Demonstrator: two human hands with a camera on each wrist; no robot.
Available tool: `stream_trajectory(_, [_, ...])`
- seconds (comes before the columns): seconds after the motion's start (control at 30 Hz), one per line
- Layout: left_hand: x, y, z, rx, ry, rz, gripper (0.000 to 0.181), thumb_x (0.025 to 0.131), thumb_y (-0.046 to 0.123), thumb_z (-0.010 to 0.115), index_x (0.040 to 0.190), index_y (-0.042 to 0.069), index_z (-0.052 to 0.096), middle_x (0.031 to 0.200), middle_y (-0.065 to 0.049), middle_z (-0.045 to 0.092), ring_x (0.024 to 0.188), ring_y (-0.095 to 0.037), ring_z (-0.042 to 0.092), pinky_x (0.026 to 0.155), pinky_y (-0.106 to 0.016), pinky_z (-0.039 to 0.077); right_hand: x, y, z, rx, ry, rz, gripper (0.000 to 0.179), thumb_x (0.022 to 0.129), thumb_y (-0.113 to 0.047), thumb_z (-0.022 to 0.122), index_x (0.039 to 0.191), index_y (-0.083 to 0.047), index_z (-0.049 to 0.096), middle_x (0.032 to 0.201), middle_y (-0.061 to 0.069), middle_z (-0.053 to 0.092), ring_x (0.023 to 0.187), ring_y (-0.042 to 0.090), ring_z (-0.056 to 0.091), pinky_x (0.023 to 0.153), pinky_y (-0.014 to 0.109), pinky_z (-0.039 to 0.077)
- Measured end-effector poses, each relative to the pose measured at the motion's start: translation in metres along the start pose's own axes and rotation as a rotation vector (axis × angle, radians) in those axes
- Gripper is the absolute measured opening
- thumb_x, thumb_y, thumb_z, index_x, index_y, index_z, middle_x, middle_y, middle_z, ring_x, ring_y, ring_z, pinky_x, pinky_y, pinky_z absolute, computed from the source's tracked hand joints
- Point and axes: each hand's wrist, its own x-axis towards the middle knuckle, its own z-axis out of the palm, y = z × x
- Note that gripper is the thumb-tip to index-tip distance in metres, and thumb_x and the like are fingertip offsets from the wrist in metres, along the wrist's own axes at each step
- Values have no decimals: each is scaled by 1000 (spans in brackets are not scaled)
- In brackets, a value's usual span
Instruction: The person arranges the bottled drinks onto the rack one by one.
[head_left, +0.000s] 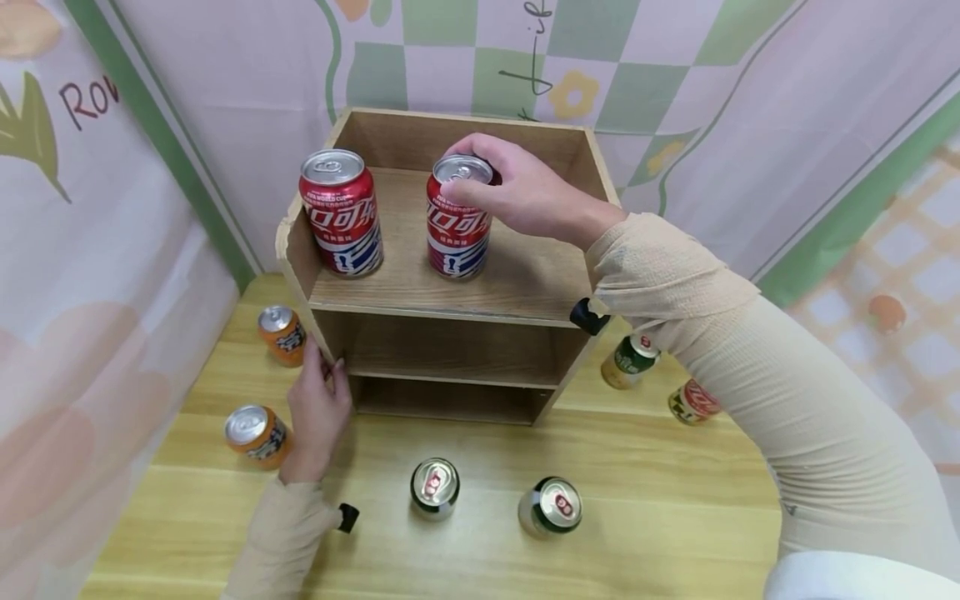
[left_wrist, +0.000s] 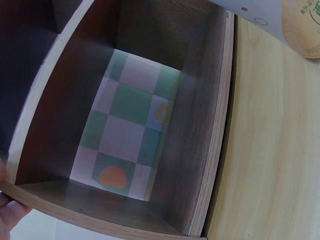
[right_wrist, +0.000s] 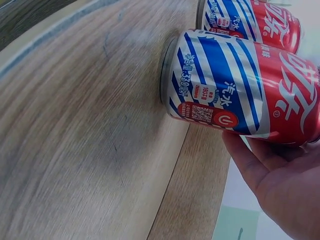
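Note:
A red Coca-Cola can [head_left: 457,237] stands upright on the top board of a wooden shelf unit [head_left: 540,279]. My right hand [head_left: 525,187] grips it round its upper part, thumb near the lid. In the right wrist view the can [right_wrist: 220,82] has its base at the board, with fingers [right_wrist: 245,157] along its side. To its left stands a second red can [head_left: 343,225], a gap between them. My left hand [head_left: 318,408] holds the front edge of the unit's left side panel low down; only fingertips [left_wrist: 14,212] of it show in the left wrist view.
Two orange cans [head_left: 282,335] [head_left: 258,435] stand on the table left of the unit. In front are two dark green cans [head_left: 435,489] [head_left: 551,507]. Right of it, near my sleeve, are a green-and-gold can [head_left: 630,361] and a red-labelled can [head_left: 693,402]. Patterned cloth [head_left: 517,83] hangs behind.

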Motion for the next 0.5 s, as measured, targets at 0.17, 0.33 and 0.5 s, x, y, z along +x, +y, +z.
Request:
stream_trajectory(0.17, [-1, 1, -1, 3, -5, -13, 39, 95, -5, 60, 132, -4, 50, 112, -32, 68, 96, -47, 71, 79, -56, 62, -2, -2, -1, -19, -27, 19, 45, 101, -32, 60, 139, -11, 49, 128, 7, 60, 117, 18, 58, 105, 38, 48])
stream_trajectory(0.33, [-1, 2, -2, 1, -3, -22, 40, 95, -5, 61, 133, -4, 50, 112, -32, 69, 95, -46, 71, 79, -56, 62, -4, -7, -2, -49, -55, 45, 56, 101, -37, 60, 148, -14, 40, 134, 7, 57, 124, 19, 56, 109, 39, 46])
stream_trajectory(0.5, [-1, 3, -2, 4, -5, -18, 39, 95, -5, 60, 132, -4, 50, 111, -32, 69, 95, -46, 71, 79, -56, 62, -8, -12, -4, -69, -51, 48, 68, 101, -43, 59, 156, -16, 30, 145, 7, 50, 132, 18, 49, 115, 37, 41])
